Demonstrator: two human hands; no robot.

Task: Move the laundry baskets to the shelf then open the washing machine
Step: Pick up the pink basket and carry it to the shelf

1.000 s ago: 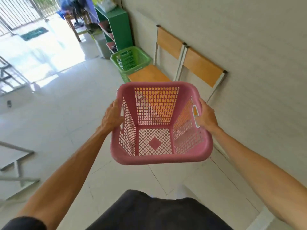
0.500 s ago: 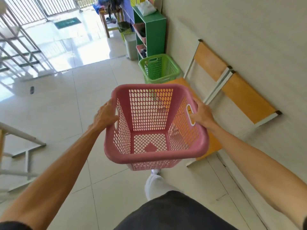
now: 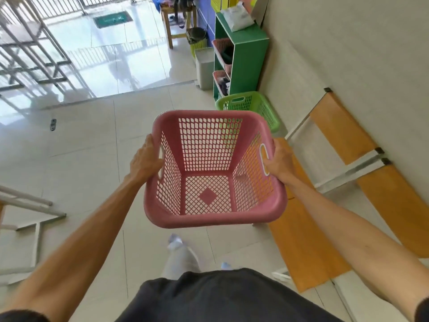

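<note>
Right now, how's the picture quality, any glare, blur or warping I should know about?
Head view: strong glare washes out the glossy floor by the railings; wide-angle warping tilts the wall and chairs; the foot below is motion-blurred; the pink basket and both hands, left and right, are sharp.

Position: carrier has advanced along the wall; green shelf (image 3: 241, 52) and green basket (image 3: 249, 108) now nearer and larger in view than a second ago. Pink basket (image 3: 216, 168): far rim now overlaps the green basket's near edge, where earlier a gap of chair seat showed between them. Chairs (image 3: 343, 140): the orange seats and backs have slid from ahead of the pink basket to its right side and behind. Foot (image 3: 176, 246): now stepping forward below the pink basket.
</note>
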